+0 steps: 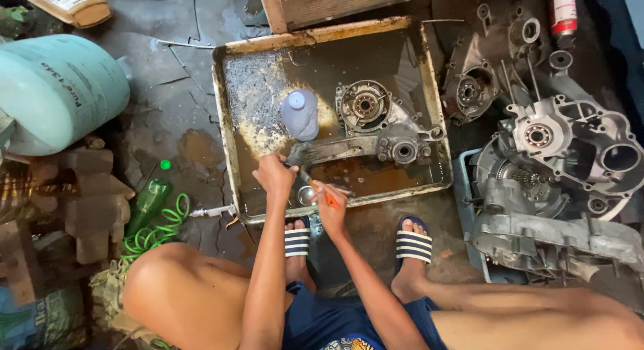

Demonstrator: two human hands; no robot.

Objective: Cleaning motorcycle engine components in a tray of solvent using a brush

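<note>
Wash tray [231, 115], rusty metal, on the workshop floor, with dirty liquid pooled along its near edge. Engine case half [376, 132] lies in the tray's right half, its long arm reaching toward the near-left corner; a grey plastic bottle [300, 114] stands just behind that arm. Left hand [275, 176] is clamped on the end of the arm, steadying it. Right hand [331, 206], closed around an orange-handled brush [327, 197], works just beside it at the near edge. Step in hand appears to be scrubbing the case; the next stroke likely needs the arm held firm.
</note>
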